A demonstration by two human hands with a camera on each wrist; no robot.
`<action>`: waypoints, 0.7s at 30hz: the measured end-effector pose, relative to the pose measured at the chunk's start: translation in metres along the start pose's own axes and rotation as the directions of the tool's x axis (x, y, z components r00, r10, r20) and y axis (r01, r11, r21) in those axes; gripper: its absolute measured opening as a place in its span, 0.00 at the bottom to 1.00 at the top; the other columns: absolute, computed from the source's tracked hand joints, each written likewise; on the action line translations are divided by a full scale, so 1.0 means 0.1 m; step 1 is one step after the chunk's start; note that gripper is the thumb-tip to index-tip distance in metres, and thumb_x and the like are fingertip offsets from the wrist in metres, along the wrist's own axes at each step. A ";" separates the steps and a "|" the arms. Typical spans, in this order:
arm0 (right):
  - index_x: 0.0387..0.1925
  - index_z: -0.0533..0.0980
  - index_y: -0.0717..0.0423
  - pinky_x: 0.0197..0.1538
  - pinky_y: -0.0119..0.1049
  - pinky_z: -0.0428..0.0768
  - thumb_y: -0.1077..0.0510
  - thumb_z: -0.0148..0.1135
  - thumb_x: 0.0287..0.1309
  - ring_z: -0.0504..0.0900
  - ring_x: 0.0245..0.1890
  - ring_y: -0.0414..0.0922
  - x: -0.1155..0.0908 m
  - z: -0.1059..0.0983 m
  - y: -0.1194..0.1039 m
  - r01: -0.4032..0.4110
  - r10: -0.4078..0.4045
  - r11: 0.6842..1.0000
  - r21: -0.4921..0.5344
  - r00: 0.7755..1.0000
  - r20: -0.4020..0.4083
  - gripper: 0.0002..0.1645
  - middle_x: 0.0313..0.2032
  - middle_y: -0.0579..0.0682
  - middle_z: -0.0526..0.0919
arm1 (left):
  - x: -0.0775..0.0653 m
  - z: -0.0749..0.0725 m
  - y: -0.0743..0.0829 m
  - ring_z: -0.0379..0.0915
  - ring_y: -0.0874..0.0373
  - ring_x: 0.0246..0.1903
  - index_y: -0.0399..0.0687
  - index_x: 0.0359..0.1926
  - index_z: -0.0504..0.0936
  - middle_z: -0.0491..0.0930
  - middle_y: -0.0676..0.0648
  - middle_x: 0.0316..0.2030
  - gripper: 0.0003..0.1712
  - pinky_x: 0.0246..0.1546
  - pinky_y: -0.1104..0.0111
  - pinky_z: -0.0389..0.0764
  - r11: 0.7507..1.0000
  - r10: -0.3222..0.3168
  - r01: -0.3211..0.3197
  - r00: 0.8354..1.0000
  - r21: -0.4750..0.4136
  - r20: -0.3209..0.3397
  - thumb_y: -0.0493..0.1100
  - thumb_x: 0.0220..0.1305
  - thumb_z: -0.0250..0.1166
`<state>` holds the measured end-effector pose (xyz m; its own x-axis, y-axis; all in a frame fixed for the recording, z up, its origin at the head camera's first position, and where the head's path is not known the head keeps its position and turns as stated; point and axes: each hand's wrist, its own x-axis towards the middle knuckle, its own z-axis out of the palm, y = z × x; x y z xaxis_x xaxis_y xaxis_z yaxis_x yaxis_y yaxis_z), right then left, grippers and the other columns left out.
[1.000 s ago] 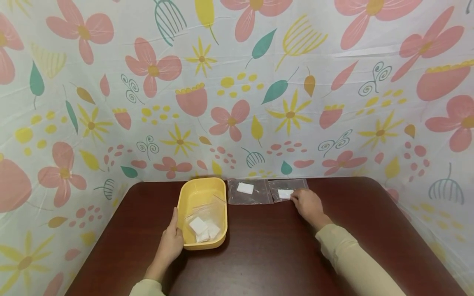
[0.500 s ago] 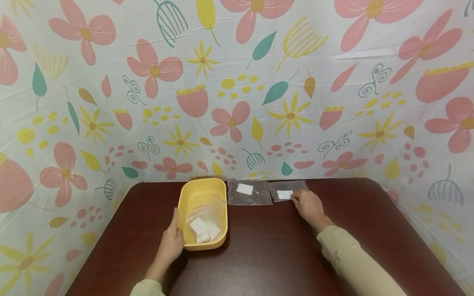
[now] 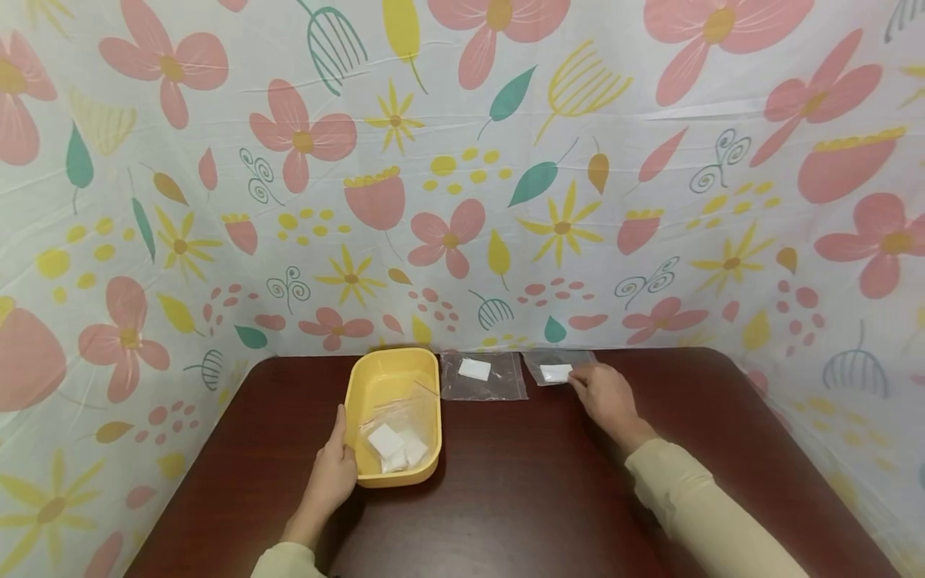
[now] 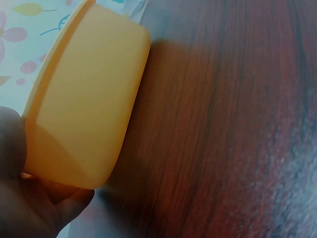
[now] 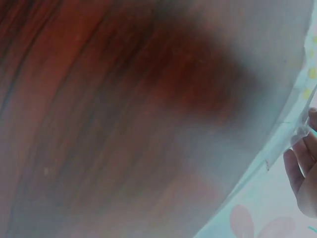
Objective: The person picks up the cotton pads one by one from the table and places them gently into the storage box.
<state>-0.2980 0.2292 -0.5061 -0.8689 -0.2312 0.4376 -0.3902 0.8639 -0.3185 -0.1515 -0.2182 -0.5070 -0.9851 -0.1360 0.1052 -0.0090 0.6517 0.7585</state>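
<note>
In the head view my left hand [image 3: 332,472] grips the near left side of a yellow plastic tray [image 3: 399,480]. The left wrist view shows thumb and fingers around the corner of this tray [image 4: 89,99]. Inside lie several clear zip bags [image 3: 408,417] with white pieces [image 3: 386,439]. At the table's back edge, my right hand [image 3: 605,397] pinches the near right corner of a small clear zip bag [image 3: 538,359] holding a white piece [image 3: 556,373]. Only part of the right hand [image 5: 304,163] shows in the right wrist view.
A second clear zip bag [image 3: 499,385] with a white piece [image 3: 474,369] lies flat between the tray and the right-hand bag. Everything is on a dark reddish-brown table [image 3: 506,482]. A flower-patterned cloth [image 3: 448,160] hangs behind and at both sides.
My right hand has moved slightly up and back with the small zip bag, whose near edge now looks raised. The left hand and tray stay put.
</note>
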 end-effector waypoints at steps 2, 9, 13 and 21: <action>0.38 0.89 0.56 0.44 0.54 0.81 0.61 0.70 0.59 0.85 0.40 0.56 0.01 -0.03 -0.01 0.012 -0.012 1.000 -0.002 1.000 -0.017 0.06 0.38 0.53 0.89 | 0.01 0.00 -0.01 0.73 0.42 0.49 0.38 0.80 0.42 0.61 0.26 0.69 0.39 0.55 0.45 0.73 1.000 0.003 -0.003 1.000 0.004 -0.002 0.26 0.70 0.42; 0.38 0.89 0.55 0.42 0.55 0.80 0.62 0.71 0.58 0.84 0.39 0.56 0.05 -0.15 -0.04 0.045 -0.045 0.999 0.004 0.997 -0.055 0.06 0.37 0.53 0.89 | 0.01 0.00 -0.03 0.72 0.43 0.48 0.38 0.79 0.42 0.62 0.25 0.68 0.40 0.54 0.46 0.73 1.000 0.008 -0.008 1.000 0.005 -0.001 0.26 0.69 0.42; 0.39 0.89 0.55 0.45 0.55 0.80 0.63 0.71 0.58 0.84 0.42 0.56 0.06 -0.20 -0.06 0.062 -0.060 0.998 0.018 0.997 -0.057 0.07 0.40 0.53 0.89 | 0.01 0.00 -0.03 0.72 0.42 0.52 0.39 0.80 0.42 0.61 0.26 0.69 0.40 0.56 0.45 0.72 1.000 0.002 -0.002 1.000 0.002 0.000 0.27 0.70 0.42; 0.40 0.89 0.57 0.48 0.54 0.80 0.62 0.72 0.58 0.85 0.44 0.55 0.07 -0.25 -0.09 0.078 -0.077 0.997 0.008 0.995 -0.071 0.08 0.41 0.54 0.89 | 0.00 0.00 -0.02 0.71 0.41 0.54 0.41 0.80 0.42 0.61 0.26 0.69 0.40 0.57 0.44 0.71 1.000 -0.006 0.006 1.000 -0.001 0.004 0.27 0.70 0.42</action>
<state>-0.2931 0.2311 -0.4792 -0.8127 -0.2648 0.5191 -0.4591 0.8396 -0.2905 -0.1519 -0.2198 -0.5088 -0.9858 -0.1368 0.0976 -0.0150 0.6499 0.7599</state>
